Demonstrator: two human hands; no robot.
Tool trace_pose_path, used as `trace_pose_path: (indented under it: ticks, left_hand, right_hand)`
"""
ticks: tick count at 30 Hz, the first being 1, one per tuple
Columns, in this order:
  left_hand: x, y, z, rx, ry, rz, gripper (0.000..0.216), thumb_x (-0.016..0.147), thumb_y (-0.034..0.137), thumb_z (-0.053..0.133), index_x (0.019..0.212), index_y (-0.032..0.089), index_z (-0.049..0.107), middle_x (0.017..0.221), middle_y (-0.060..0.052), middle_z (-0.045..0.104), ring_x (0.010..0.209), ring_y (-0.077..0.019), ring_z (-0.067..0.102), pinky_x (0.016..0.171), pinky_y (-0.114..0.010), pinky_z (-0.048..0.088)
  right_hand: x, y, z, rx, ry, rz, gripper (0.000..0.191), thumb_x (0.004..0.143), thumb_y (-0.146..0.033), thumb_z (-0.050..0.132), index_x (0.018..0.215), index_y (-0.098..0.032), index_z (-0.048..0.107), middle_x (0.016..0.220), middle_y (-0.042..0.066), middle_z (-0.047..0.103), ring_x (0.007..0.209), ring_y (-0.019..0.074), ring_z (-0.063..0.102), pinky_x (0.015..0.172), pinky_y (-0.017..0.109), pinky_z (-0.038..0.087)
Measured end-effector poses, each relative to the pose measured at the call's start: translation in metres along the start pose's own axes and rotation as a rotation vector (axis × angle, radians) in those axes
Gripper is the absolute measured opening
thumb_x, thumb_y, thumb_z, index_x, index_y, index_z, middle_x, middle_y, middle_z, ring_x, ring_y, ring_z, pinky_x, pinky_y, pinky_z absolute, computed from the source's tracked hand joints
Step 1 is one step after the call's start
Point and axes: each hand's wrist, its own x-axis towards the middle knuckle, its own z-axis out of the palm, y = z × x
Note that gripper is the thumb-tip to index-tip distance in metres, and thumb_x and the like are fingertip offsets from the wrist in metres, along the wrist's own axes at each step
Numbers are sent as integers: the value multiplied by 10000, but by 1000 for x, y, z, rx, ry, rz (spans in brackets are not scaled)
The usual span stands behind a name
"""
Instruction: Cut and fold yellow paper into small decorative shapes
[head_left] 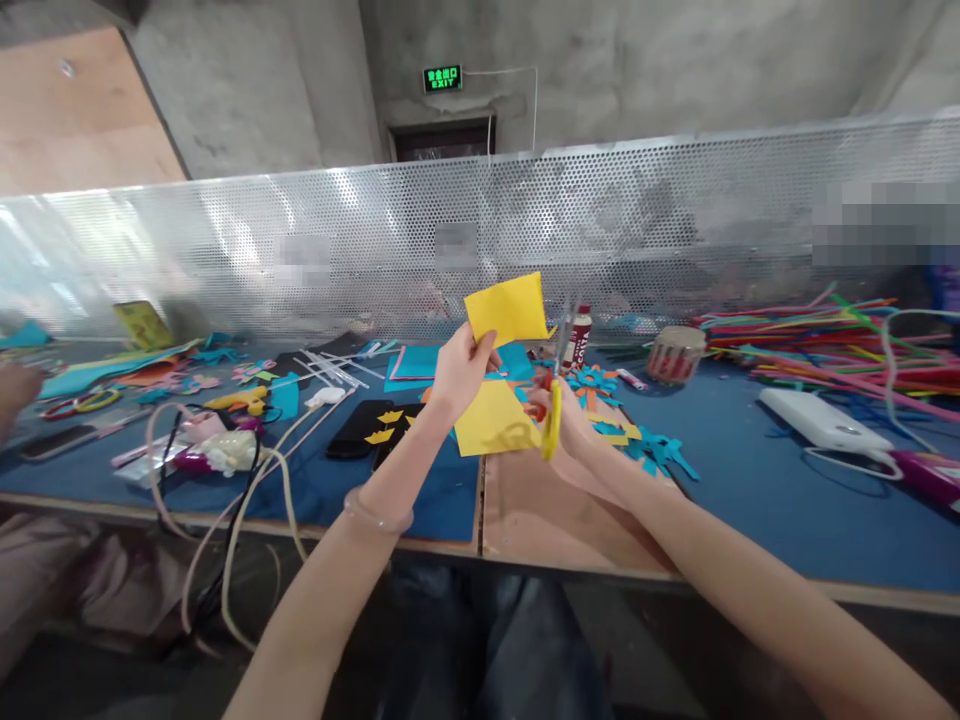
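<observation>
Above the sheet [491, 422], the card [508, 309] is pinched at its lower edge by the left hand [459, 368], apparently so that its far edge is kept clear of fingers. At the sheet's right, the scissors [553, 425] are gripped at the handle by the right hand [574, 415], blades pointed upward; their parting cannot be told. The 2 hands are angled inward, the left raised higher.

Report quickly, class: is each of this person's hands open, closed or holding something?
Left hand: closed, pinching a rectangular piece of yellow paper.
Right hand: closed, holding yellow-handled scissors with metal blades.
</observation>
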Motion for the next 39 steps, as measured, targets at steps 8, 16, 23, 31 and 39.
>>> trace_pose_path:
  ticks: [8, 16, 23, 31, 39]
  left_hand:
    - [14, -21, 1, -104, 343, 17, 198, 862, 387, 465, 900, 201, 407, 594, 32, 480, 524, -83, 484, 518, -204, 370]
    - [11, -31, -1, -111, 366, -28, 253, 850, 434, 471, 934, 198, 432, 571, 45, 427, 483, -79, 435, 481, -202, 343]
    - [-6, -18, 15, -19, 221, 0, 256, 833, 428, 507, 910, 185, 484, 588, 27, 466, 508, -88, 455, 492, -207, 335]
    - [-11, -21, 15, 29, 171, 10, 254, 836, 430, 498, 899, 185, 504, 579, 23, 478, 501, -92, 442, 494, -212, 321]
    - [-11, -24, 17, 51, 166, 66, 258, 842, 424, 493, 895, 173, 519, 553, 32, 459, 466, -77, 412, 462, -203, 300]
  right_hand:
    - [-16, -7, 11, -224, -16, 82, 168, 648, -294, 521, 771, -205, 448, 664, -47, 457, 563, 108, 419, 497, 233, 339]
    - [-10, -1, 10, -325, -87, -20, 171, 634, -277, 546, 781, -201, 501, 686, -32, 504, 611, 132, 470, 546, 255, 372]
    - [-14, -15, 10, -84, -190, 179, 208, 690, -302, 514, 864, -190, 491, 642, -31, 506, 501, 103, 496, 477, 229, 385]
    - [-14, -10, 7, -74, -222, 198, 221, 705, -311, 528, 887, -189, 499, 631, -33, 508, 488, 96, 491, 469, 224, 390]
    - [-15, -11, 7, -78, -255, 167, 237, 703, -315, 536, 891, -176, 492, 626, -35, 498, 508, 97, 497, 487, 219, 412]
